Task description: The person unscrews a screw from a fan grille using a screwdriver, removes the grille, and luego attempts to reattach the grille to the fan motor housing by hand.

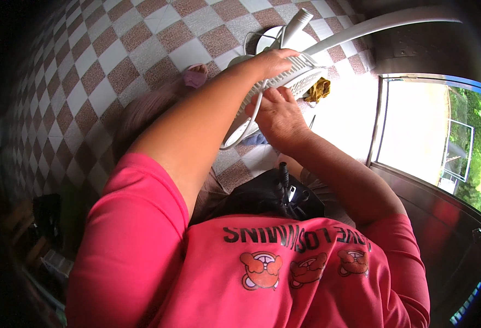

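In front of me is a white slatted fan guard, tilted, with both of my hands on it. My left hand lies over its far upper side, fingers bent across the slats. Lower and nearer, my right hand has its fingers curled at the guard's rim. A thin white loop, a cord or rim strip, runs down beside the right fingers. My left forearm covers part of the guard, and the right fingertips are partly hidden. Just beyond stands a round white base with a short white tube rising from it.
A long white curved pole reaches toward the upper right. A mustard-coloured cloth lies beside the guard. Checkered tiles cover the floor, with a pink slipper at left. A bright doorway opens at right. A black bag rests at my waist.
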`<state>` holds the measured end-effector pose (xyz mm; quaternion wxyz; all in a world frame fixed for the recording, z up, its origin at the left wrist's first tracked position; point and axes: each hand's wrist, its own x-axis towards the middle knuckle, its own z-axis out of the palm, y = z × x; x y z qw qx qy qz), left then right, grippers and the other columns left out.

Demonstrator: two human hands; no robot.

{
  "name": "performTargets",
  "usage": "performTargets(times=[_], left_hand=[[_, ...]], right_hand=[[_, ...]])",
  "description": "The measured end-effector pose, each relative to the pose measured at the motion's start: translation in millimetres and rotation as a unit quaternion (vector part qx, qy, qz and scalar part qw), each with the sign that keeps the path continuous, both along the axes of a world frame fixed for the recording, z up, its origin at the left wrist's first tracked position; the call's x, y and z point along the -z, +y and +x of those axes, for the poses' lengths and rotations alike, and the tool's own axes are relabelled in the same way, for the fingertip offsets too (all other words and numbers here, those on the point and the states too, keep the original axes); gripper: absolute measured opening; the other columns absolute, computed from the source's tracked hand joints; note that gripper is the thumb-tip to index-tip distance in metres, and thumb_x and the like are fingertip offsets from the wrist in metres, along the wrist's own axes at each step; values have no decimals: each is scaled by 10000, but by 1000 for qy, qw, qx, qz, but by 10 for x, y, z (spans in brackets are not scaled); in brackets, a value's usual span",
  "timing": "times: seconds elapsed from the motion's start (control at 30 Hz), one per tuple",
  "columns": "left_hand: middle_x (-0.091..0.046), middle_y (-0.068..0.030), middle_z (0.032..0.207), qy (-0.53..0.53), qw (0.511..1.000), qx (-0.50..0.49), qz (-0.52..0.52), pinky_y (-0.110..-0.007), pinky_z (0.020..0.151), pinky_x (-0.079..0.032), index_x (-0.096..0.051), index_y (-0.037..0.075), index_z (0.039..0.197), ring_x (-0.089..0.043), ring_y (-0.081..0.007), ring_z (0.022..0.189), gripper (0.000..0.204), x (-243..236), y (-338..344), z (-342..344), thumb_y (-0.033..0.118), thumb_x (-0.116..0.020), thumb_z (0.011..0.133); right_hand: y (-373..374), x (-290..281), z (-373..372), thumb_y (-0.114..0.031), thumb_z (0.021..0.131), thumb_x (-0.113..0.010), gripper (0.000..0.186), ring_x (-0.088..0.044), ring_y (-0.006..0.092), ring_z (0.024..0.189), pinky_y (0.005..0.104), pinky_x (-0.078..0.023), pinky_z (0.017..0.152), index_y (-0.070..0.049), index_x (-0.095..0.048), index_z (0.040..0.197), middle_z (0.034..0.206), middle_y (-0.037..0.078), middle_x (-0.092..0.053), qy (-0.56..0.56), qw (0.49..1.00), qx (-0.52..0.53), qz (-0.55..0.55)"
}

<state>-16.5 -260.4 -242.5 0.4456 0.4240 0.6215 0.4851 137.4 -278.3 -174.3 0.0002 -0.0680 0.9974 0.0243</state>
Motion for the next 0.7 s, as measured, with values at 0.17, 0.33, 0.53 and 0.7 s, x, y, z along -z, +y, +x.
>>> performTargets(times=[0.17, 0.33, 0.53, 0.7], left_hand=[[-645, -165, 1090, -19, 1000, 7, -15, -307, 825, -485, -505, 94, 1310, -629, -206, 931, 500, 32, 29, -4, 157, -482, 815], [-560, -156, 1237, 31, 999, -13, 19, -312, 894, -468, -423, 38, 1351, -580, -198, 1039, 534, 121, -11, -23, 116, -515, 832], [-526, -172, 1291, 89, 994, 29, -63, -355, 951, -466, -342, 86, 1414, -568, -248, 1097, 653, -219, -103, 98, 204, -638, 844], [-467, -241, 1316, 119, 985, 61, -105, -361, 968, -442, -313, 94, 1428, -520, -292, 1158, 750, -278, -105, 94, 211, -663, 776]], right_hand=[[-1, 49, 1, -122, 732, -580, 247, -465, 191, 999, 367, -354, 925, -152, -586, 977, 996, 1, -521, -1, 1000, -10, -4], [52, 77, -24, -128, 716, -580, 228, -463, 183, 973, 351, -363, 888, -169, -576, 940, 967, -13, -520, 25, 1000, -9, -2], [90, 8, 123, -134, 701, -581, 198, -462, 180, 944, 342, -366, 862, -184, -600, 891, 915, -38, -524, 13, 999, 8, -28], [81, 30, 127, -156, 683, -579, 247, -465, 191, 946, 353, -368, 870, -161, -643, 922, 938, -22, -540, 31, 996, -32, -79]])
